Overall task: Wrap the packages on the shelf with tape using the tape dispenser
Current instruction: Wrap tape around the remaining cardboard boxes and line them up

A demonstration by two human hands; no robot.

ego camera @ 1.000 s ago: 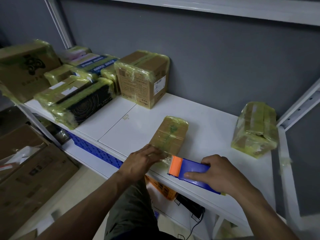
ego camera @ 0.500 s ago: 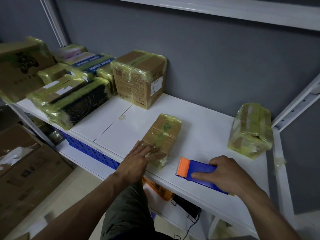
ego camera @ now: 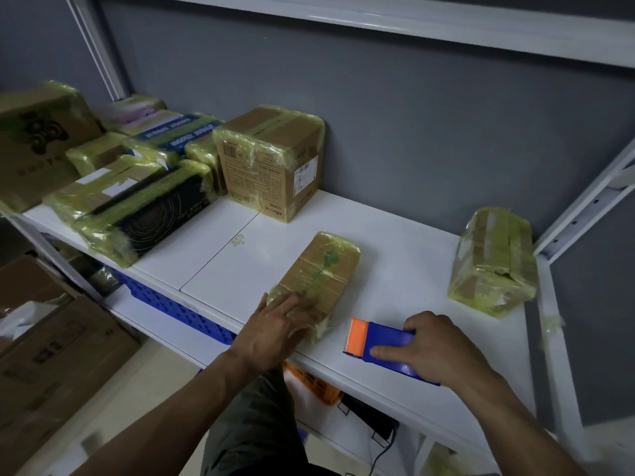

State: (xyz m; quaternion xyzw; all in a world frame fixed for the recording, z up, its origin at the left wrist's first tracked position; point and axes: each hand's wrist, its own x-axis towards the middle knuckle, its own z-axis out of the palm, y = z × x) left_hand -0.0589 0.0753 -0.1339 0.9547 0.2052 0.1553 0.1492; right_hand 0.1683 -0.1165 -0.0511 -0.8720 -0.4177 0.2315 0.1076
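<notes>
Tape dispenser (ego camera: 386, 338), orange end leftward

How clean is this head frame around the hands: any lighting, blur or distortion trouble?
Head view: dim, flat light, yet the left hand on the flat package and the right hand gripping the tape dispenser read clearly. Head view, edges: wide-angle bending tilts the shelf upright at right; cardboard boxes at lower left look smeared.

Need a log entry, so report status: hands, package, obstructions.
Left hand flat on small package. Right hand grips tape dispenser, resting on shelf. Nothing between dispenser and package.
</notes>
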